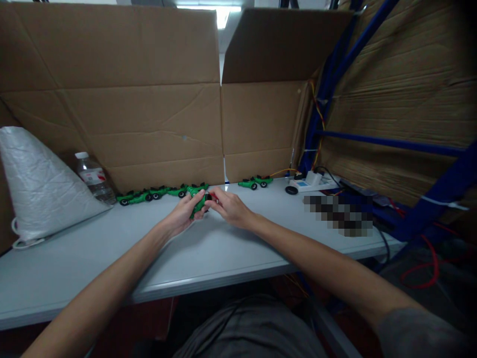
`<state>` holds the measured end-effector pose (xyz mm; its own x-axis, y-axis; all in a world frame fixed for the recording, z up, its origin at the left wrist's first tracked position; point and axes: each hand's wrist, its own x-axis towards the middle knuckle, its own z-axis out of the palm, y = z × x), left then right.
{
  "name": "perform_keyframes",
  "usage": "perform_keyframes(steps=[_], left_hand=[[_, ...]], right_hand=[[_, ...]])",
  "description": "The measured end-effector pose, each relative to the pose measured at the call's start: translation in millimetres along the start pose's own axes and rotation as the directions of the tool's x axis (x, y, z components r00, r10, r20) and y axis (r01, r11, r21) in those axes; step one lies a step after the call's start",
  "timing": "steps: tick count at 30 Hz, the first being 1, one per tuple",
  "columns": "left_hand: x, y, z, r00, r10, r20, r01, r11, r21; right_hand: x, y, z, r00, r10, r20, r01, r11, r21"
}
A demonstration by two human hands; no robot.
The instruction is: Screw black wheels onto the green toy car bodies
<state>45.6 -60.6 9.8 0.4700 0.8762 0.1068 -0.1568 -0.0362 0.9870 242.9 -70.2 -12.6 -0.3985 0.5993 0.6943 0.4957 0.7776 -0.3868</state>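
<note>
Above the middle of the table, my left hand (183, 215) is wrapped round a green toy car (198, 205) with black wheels, held tilted. My right hand (233, 208) meets it from the right, its thumb and forefinger pinched together against the car's end by a black wheel. A bit of red shows at those fingertips, too small to name. Behind my left hand stands a row of similar green toy cars (136, 197) along the cardboard. Two more green cars (255, 182) sit behind my right hand.
At the left, a silvery-white bag (48, 184) leans beside a clear plastic bottle (96, 179). A white power strip (313, 183) with cables and a black round piece (291, 190) lie at the right. Cardboard walls (149, 114) and a blue metal frame (391, 141) enclose the table (156, 268).
</note>
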Motion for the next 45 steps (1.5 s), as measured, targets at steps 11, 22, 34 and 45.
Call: perform_keyframes(steps=[11,22,34,45], left_hand=[[6.3,-8.3,1.6,0.951,0.304,-0.052,-0.261,0.882,0.393],[6.9,-10.9,-4.3,0.959,0.279,-0.048,-0.244,0.899,0.363],[10.5,-16.0,-7.8,0.956,0.291,-0.041,-0.250,0.880,0.405],[7.6,-7.4,-5.6,0.953,0.298,-0.050,-0.262,0.897,0.356]], right_hand=[[3.3,3.6,0.5,0.989,0.143,-0.046,-0.136,0.981,0.139],[6.2,2.4,3.4,0.982,0.181,-0.047,-0.165,0.957,0.238],[6.8,-1.3,2.7,0.981,0.168,-0.099,-0.142,0.963,0.227],[4.6,1.5,3.9,0.979,0.205,0.018,-0.204,0.957,0.208]])
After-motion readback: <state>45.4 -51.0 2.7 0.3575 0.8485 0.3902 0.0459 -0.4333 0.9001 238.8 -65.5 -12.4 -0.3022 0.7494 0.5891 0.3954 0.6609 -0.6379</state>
